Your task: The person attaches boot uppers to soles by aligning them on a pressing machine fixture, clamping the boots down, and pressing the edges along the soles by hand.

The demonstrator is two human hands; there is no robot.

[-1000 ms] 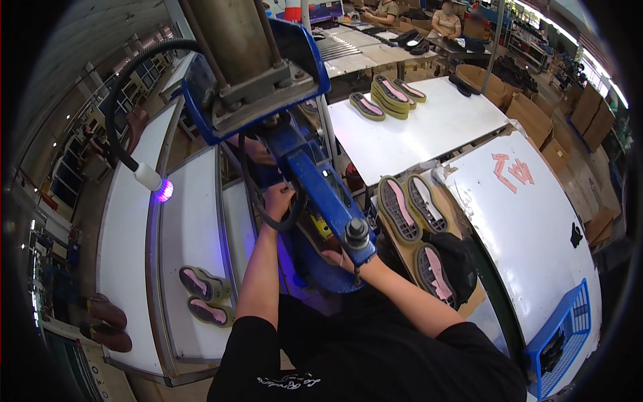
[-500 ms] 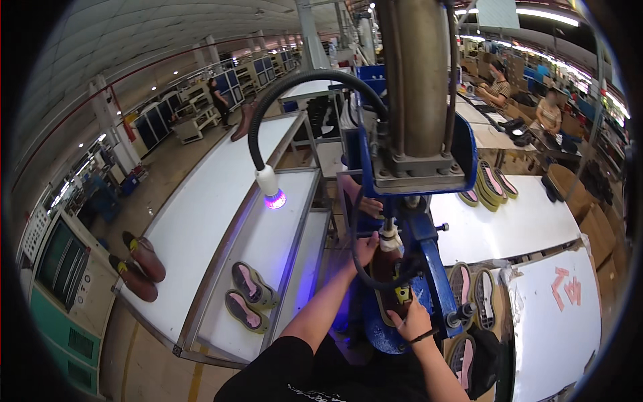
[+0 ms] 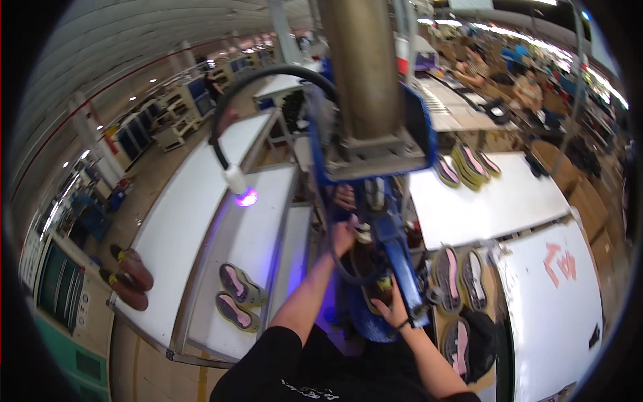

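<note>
A tall blue press machine (image 3: 375, 154) with a grey column stands over the person. Left of it, a white conveyor (image 3: 187, 228) carries two pink-soled shoes (image 3: 236, 295) under a purple lamp (image 3: 245, 197). Beneath the machine's head sits a brown shoe (image 3: 367, 268); the left hand (image 3: 343, 236) reaches up just behind it, grip hidden. The right hand (image 3: 394, 309) is closed around the machine's blue lever (image 3: 406, 275)

Glossy blue-painted metal press (image 3: 395, 254), matt grey metal column (image 3: 362, 67), smooth white tabletop (image 3: 495, 201).
</note>
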